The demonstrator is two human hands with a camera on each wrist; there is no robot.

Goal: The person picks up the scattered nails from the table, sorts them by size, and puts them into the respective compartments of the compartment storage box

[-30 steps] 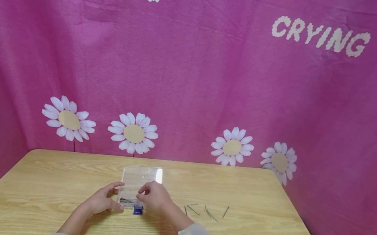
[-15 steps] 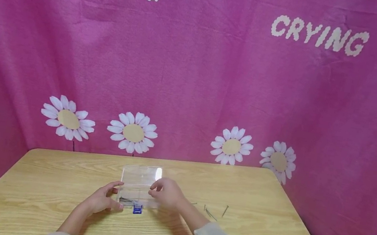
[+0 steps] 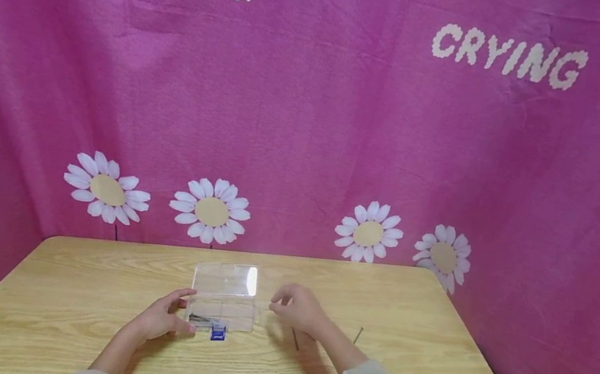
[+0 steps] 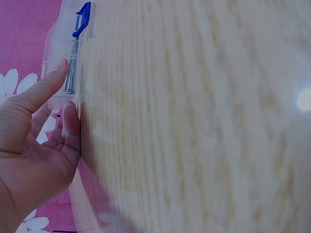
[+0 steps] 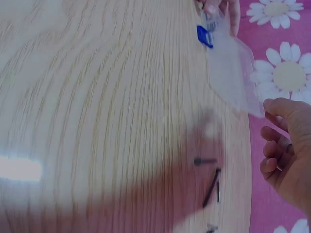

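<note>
A clear plastic box (image 3: 239, 315) stands on the table with its lid (image 3: 222, 279) tipped back. Several metal nails (image 3: 203, 319) lie in its left front part, and a blue latch (image 3: 218, 332) hangs at the front. My left hand (image 3: 159, 318) holds the box's left end, thumb at the front, fingers behind; the left wrist view shows the thumb (image 4: 46, 87) beside the nails. Apart from the box, to its right, my right hand (image 3: 301, 310) hovers with loosely bent fingers, and nothing shows in it. Loose nails (image 5: 211, 187) lie on the table below that hand.
The wooden table (image 3: 99, 286) has a pink curtain (image 3: 310, 117) with flowers hanging behind and beside it. One loose nail (image 3: 358, 335) lies to the right of my right forearm, another (image 3: 295, 339) just left of it.
My right hand has moved right, from over the box to beside it above the loose nails, and its forearm hides some of them. The left hand and the box have stayed in place.
</note>
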